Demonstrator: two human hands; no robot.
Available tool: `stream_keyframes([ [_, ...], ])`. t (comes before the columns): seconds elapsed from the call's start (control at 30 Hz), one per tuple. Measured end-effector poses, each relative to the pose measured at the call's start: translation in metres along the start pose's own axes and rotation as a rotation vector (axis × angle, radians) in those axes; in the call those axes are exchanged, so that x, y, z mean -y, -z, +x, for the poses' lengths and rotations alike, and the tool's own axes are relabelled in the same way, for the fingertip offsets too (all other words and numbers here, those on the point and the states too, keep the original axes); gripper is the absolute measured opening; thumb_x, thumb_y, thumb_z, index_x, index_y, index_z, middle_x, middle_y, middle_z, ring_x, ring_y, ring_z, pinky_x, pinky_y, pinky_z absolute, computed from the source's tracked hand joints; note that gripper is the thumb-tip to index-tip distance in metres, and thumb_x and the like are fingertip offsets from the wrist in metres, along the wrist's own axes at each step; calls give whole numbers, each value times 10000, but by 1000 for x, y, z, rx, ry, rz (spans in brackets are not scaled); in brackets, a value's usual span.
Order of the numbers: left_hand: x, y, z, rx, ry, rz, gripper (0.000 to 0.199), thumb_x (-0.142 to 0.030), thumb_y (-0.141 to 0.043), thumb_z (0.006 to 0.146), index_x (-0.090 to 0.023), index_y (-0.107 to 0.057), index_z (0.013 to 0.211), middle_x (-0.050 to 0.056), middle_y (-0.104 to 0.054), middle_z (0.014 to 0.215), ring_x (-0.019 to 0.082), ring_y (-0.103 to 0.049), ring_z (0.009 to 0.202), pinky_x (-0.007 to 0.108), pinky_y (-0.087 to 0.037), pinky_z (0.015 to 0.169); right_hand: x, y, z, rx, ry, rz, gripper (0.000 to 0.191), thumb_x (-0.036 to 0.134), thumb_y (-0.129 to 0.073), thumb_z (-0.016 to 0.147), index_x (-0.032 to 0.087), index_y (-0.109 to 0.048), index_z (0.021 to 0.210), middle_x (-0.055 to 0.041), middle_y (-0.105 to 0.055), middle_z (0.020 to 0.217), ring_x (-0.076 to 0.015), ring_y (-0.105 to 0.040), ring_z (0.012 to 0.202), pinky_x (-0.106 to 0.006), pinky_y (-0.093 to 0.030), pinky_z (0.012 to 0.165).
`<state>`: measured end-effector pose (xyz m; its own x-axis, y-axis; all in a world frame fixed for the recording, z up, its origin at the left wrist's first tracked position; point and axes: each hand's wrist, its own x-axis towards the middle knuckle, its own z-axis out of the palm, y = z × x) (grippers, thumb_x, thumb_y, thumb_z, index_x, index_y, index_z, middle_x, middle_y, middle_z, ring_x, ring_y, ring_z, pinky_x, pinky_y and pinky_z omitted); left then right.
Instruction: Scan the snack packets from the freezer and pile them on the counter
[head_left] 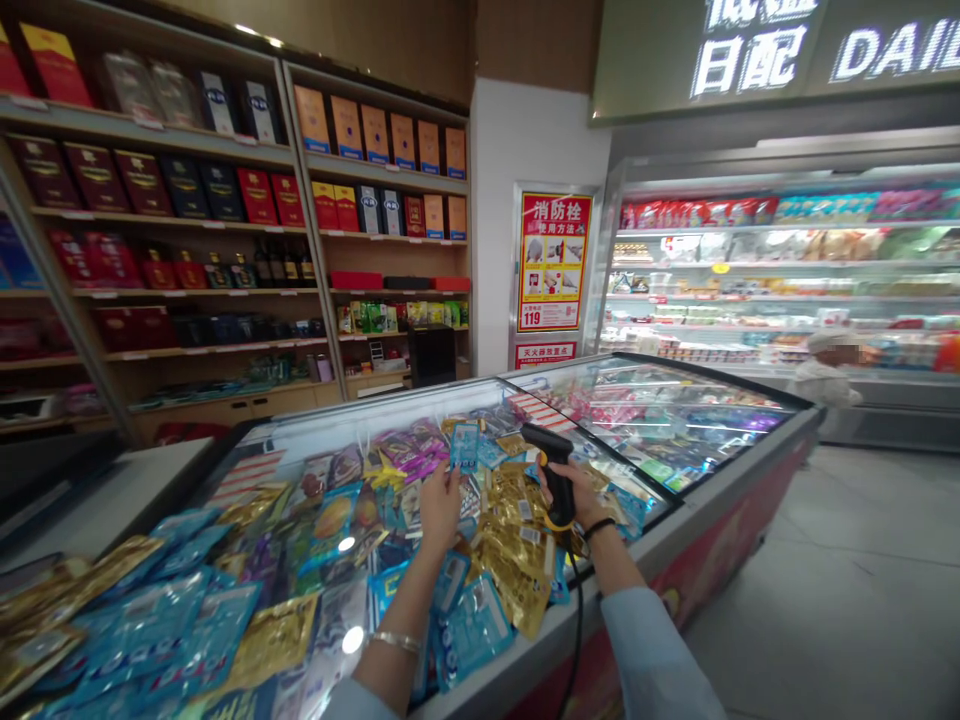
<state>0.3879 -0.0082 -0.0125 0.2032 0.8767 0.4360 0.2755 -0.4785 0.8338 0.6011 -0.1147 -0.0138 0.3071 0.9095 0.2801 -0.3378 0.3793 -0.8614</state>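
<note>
Above freezer rim [660, 535], right hand [581, 505] clamping barcode scanner [556, 470] (left hand [441, 510] pinching blue packet [465, 445]).

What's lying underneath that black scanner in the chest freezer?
Gold foil packets lie below the handheld barcode scanner gripped in the right hand. Whatever lies beneath those top packets is covered and can't be seen.

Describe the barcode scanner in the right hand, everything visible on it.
The handheld barcode scanner is black, apparently plastic, and pistol-shaped, with a broad head tilted forward over a thick grip. A yellow band circles the grip's lower end, where a black cable leaves and drops past the freezer rim. The right hand wraps the grip, holding the scanner nearly upright above gold packets. The hand is its only visible contact. Its scan window faces away and cannot be seen.
</note>
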Motion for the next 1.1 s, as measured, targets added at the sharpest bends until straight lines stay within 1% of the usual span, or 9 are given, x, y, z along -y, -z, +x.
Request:
stream_keyframes([
  [0.1, -2, 2, 0, -77, -11, -4, 350, -343, -455, 897, -159, -625, 1141, 96, -749, 868, 251, -705, 852, 359, -500, 791, 1, -1, -1, 15, -33, -18, 293, 327, -700, 675, 184, -600, 911, 10, -582, 589, -103, -469, 371, -218, -334, 350],
  [0.3, -4, 6, -1, -135, -29, 57, 349, -346, -464, 896, -163, -642, 1134, 94, -748, 872, 248, -702, 805, 354, -505, 753, 1, -1, -3, 59, -68, -23, 295, 317, -684, 694, 188, -596, 943, -7, -604, 622, -104, -470, 371, -225, -330, 353],
  [0.43, -3, 5, -1, -127, -47, 73, 346, -334, -456, 906, -178, -633, 1159, 86, -749, 895, 240, -703, 832, 343, -501, 765, 0, 0, -3, 65, -77, -14, 308, 315, -683, 691, 192, -590, 958, -6, -605, 624, -106, -468, 368, -224, -323, 346],
  [0.57, -3, 6, -2, -128, -54, 93, 357, -335, -449, 914, -182, -620, 1188, 82, -751, 892, 237, -701, 807, 335, -493, 749, 2, -1, -4, 74, -78, -12, 316, 330, -684, 694, 188, -584, 957, 1, -594, 610, -104, -459, 361, -222, -316, 337],
  [0.8, -5, 7, -3, -120, -62, 76, 380, -341, -436, 915, -177, -609, 1211, 80, -753, 888, 239, -701, 785, 330, -486, 719, 3, -2, -4, 109, -62, -14, 280, 336, -687, 702, 181, -580, 908, 14, -566, 584, -101, -460, 356, -216, -325, 334],
  [0.93, -5, 7, -2, -127, -74, 73, 386, -352, -436, 912, -179, -612, 1209, 79, -753, 880, 240, -700, 793, 333, -491, 727, 5, 1, -2, 85, -26, 41, 296, 351, -665, 701, 185, -576, 930, 21, -547, 587, -101, -446, 359, -218, -336, 337],
  [1.03, -4, 7, -2, -118, -56, 86, 395, -365, -430, 913, -182, -608, 1214, 77, -754, 880, 245, -700, 802, 346, -496, 751, 9, 4, 0, 56, 30, 81, 313, 398, -631, 698, 193, -576, 928, 37, -503, 568, -92, -391, 347, -221, -331, 332],
  [1.1, -5, 7, -2, -100, -46, 82, 396, -363, -429, 912, -183, -605, 1218, 79, -755, 901, 244, -701, 823, 353, -497, 779, 12, 6, -1, 12, 61, 88, 324, 437, -604, 693, 199, -576, 911, 42, -476, 561, -89, -361, 347, -221, -321, 326],
])
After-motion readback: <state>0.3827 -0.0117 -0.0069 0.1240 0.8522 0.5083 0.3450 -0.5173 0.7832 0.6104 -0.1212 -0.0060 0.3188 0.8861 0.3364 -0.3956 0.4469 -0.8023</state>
